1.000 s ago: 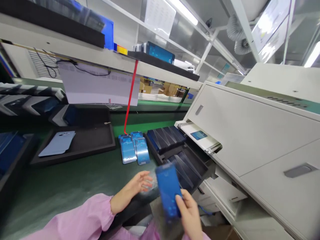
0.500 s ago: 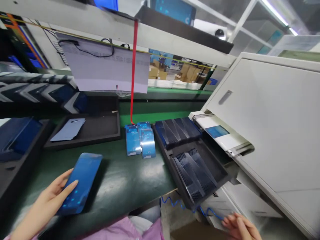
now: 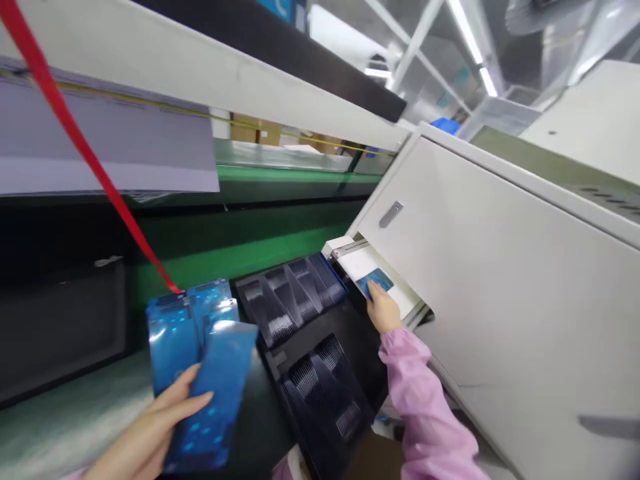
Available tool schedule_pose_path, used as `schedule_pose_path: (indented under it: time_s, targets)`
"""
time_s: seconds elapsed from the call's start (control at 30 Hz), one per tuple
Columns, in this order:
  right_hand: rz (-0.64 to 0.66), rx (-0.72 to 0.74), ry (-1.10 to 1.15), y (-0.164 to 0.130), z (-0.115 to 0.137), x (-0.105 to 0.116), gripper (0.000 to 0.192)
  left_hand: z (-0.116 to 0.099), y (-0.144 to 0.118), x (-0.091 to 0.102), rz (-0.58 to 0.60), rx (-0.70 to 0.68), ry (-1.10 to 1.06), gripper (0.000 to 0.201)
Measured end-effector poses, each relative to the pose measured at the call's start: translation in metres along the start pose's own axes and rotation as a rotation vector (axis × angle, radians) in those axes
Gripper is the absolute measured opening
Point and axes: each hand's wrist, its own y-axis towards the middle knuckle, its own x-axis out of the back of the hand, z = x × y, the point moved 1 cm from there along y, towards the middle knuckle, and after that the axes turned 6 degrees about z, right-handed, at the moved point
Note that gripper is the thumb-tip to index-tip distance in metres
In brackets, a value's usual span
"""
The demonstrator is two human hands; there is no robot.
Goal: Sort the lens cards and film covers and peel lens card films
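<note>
My left hand [image 3: 165, 420] is closed around the side of a phone-sized blue panel [image 3: 217, 393], its thumb lying across the shiny face. Just behind this panel, on the bench, lie several similar blue film-covered panels [image 3: 173, 340], partly hidden by it. Reaching out to the right, my right hand [image 3: 383, 308] has its fingers closed at the near edge of another blue panel [image 3: 377, 277]. That panel lies on the white conveyor [image 3: 357, 262] at the slot of a white machine. The fingertips are small and partly hidden there.
A black tray [image 3: 357, 327] with two rows of dark ribbed holders [image 3: 297, 293] stands between my arms. The white machine cabinet [image 3: 480, 267] fills the right side. A red strap [image 3: 95, 160] hangs down to the bench panels; a dark tray [image 3: 60, 327] is at left.
My view has turned right. My right hand has moved from low at the right up to the conveyor panel. My left hand has carried its panel near the bench panels.
</note>
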Motion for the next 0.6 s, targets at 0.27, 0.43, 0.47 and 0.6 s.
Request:
schedule_pose_path:
  time_s: [0.27,0.43,0.47,0.6]
  targets:
    - [0.459,0.753,0.405,-0.111,0.146,0.03,0.07,-0.078,-0.036,-0.126,0.244,0.048,-0.3,0.051]
    - [0.554,0.481,0.866,-0.135,0.118,0.044,0.047,-0.044,-0.07,-0.066,-0.058,0.033,-0.213,0.061]
    - [0.449,0.221,0.93,-0.142,0.093,0.042,0.032,-0.032,-0.077,-0.046,-0.157,0.059,-0.206,0.063]
    - [0.037,-0.807,1.033,-0.178,-0.013,0.01,0.037,0.022,-0.102,0.026,-0.53,0.133,-0.083,0.054]
